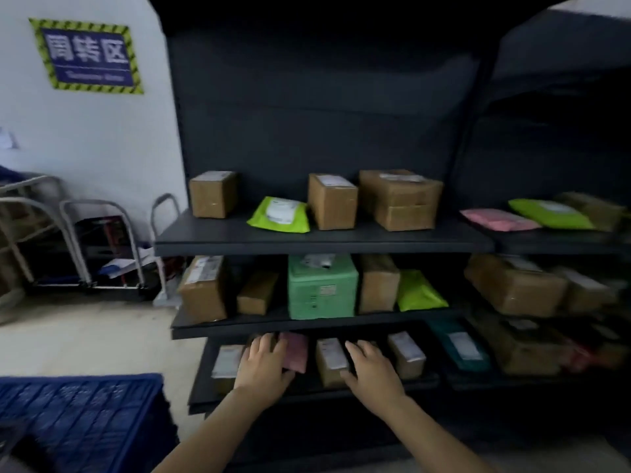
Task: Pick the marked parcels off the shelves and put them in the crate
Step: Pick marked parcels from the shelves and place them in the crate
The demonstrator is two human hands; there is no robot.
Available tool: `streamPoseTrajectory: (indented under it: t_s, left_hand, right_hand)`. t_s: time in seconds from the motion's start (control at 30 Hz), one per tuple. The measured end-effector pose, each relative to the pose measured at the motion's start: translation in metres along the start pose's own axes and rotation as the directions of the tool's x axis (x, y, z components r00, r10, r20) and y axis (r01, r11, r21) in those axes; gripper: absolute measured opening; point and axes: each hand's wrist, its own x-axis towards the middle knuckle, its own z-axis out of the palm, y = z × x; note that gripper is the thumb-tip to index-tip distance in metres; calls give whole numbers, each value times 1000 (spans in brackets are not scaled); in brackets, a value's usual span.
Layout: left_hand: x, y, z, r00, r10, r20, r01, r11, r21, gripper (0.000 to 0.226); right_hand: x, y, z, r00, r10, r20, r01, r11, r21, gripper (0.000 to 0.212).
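Both my hands reach into the lowest shelf [307,392] of a dark rack. My left hand [264,365] lies with straight fingers on the left side of a pink parcel [296,351], thumb under it. My right hand [370,365] lies with spread fingers against the right side of a small brown box [330,361] with a white label. A labelled box [227,365] stands left of my left hand, another [408,353] right of my right hand. The blue crate [82,421] stands on the floor at the lower left. The frame is blurred, so no marks on the parcels are legible.
The upper shelf [324,238] carries brown boxes and a lime mailer [280,215]. The middle shelf holds a green box [322,288], brown boxes and a lime bag [418,291]. More parcels fill the rack to the right. Metal trolleys [99,247] stand by the white wall.
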Motion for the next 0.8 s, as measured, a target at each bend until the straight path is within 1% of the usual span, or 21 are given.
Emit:
streamPoseTrajectory:
  t_s: [0.07, 0.23, 0.37, 0.53, 0.63, 0.8]
  left_hand:
    - [4, 48, 5, 999, 43, -13, -43, 999, 10, 65]
    - [10, 161, 18, 990, 143, 4, -143, 990, 1, 66]
    - [16, 238, 29, 973, 226, 45, -227, 974, 12, 65]
    - [32, 333, 35, 922, 387, 32, -387, 922, 11, 62]
    - [52, 382, 38, 891, 452, 36, -453, 891, 38, 63]
    - [87, 466, 49, 826, 561, 44, -562, 827, 19, 64]
  right_hand:
    - [-17, 43, -15, 999, 42, -12, -42, 999, -5, 58]
    - [-63, 146, -43, 989, 132, -63, -134, 991, -27, 58]
    - [-96, 213, -63, 970, 230, -83, -233, 972, -28, 58]
    - [-127, 294, -93, 914, 369, -167, -367, 929, 45, 57]
    - [-141, 335, -110, 874, 436, -214, -430, 899, 80, 57]
    - [-150, 407, -141, 804, 525, -280, -519, 849, 102, 57]
